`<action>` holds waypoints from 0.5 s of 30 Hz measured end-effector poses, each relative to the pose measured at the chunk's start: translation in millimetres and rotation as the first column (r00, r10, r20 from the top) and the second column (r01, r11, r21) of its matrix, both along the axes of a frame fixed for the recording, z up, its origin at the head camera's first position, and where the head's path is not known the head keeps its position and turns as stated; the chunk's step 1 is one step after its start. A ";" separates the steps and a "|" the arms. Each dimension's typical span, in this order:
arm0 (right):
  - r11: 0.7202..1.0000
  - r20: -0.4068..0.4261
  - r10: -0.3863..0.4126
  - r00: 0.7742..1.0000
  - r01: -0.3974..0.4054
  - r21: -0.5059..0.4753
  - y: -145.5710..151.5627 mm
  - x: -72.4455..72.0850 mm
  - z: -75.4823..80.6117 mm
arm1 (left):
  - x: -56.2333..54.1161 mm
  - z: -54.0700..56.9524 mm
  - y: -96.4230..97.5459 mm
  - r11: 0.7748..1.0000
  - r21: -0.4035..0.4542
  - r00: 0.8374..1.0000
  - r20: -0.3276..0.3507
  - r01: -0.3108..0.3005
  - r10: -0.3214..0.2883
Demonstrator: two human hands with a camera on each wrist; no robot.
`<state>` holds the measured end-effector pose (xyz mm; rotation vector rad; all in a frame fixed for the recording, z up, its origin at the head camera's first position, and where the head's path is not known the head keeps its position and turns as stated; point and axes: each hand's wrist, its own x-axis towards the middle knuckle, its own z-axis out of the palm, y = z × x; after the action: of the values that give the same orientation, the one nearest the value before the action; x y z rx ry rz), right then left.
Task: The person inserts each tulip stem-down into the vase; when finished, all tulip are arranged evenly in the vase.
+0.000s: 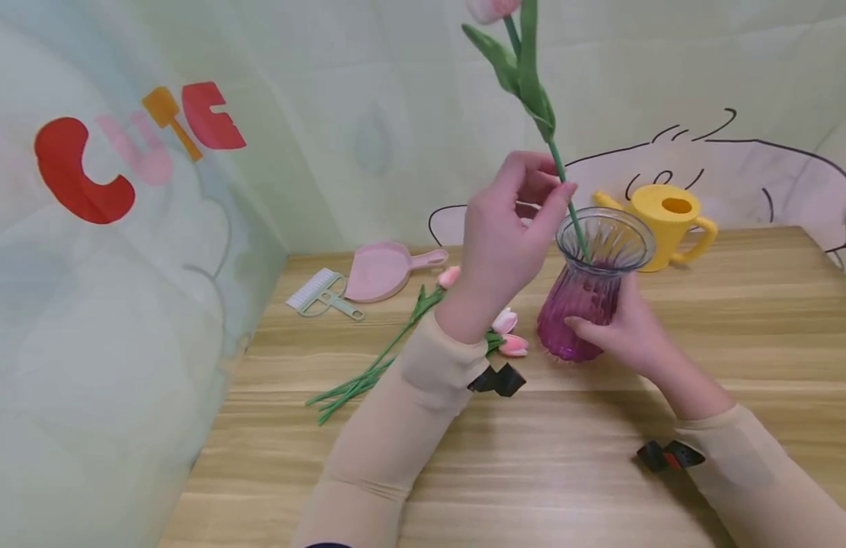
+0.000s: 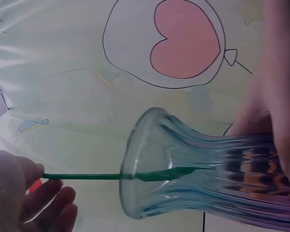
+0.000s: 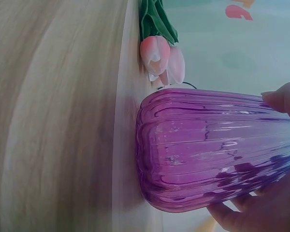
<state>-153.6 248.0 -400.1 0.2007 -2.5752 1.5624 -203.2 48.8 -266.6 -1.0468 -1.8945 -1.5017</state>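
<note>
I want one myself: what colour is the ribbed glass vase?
The ribbed glass vase is purple below, bluish-clear above, best seen in head view.

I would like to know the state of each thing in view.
Ribbed see-through purple-blue vase: held, mouth uncovered.
Single pink tulip with green stem: pinched, lower end inside the vase.
Loose pink tulips with green stems: lying down.
Yellow loop-handled watering can: standing upright.
Pale pink dustpan: lying flat.
Pale green white-bristled brush: lying flat.

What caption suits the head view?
Left hand pinches a tulip, its stem reaching into the vase the right hand grips.
</note>
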 end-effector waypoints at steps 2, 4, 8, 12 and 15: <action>1.000 0.009 -0.003 1.000 0.004 -0.004 0.1 0.9 -0.9 | 0.3 -6.0 0.9 0.996 -0.084 1.000 -0.002 -0.025 0.025; 1.000 0.019 -0.007 1.000 0.007 -0.003 -0.1 1.8 -1.5 | 0.8 -9.9 1.1 0.986 -0.159 0.999 0.015 -0.041 0.043; 1.000 0.000 -0.002 1.000 0.002 -0.009 -0.8 2.3 -3.5 | 0.7 -16.0 -1.4 0.955 -0.285 0.995 0.031 -0.077 0.090; 1.000 -0.054 0.001 0.999 -0.002 -0.017 -1.8 1.7 -3.4 | 2.7 -23.7 -12.1 0.914 -0.396 0.989 0.082 -0.082 0.124; 1.000 -0.063 0.000 0.998 -0.001 -0.009 -2.0 0.2 -1.4 | 7.3 -32.1 -29.3 0.880 -0.473 0.972 0.180 -0.048 0.150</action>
<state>-153.3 246.0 -401.6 0.2455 -2.5200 1.5424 -195.9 19.5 -298.7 -0.9915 -2.5062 -1.1583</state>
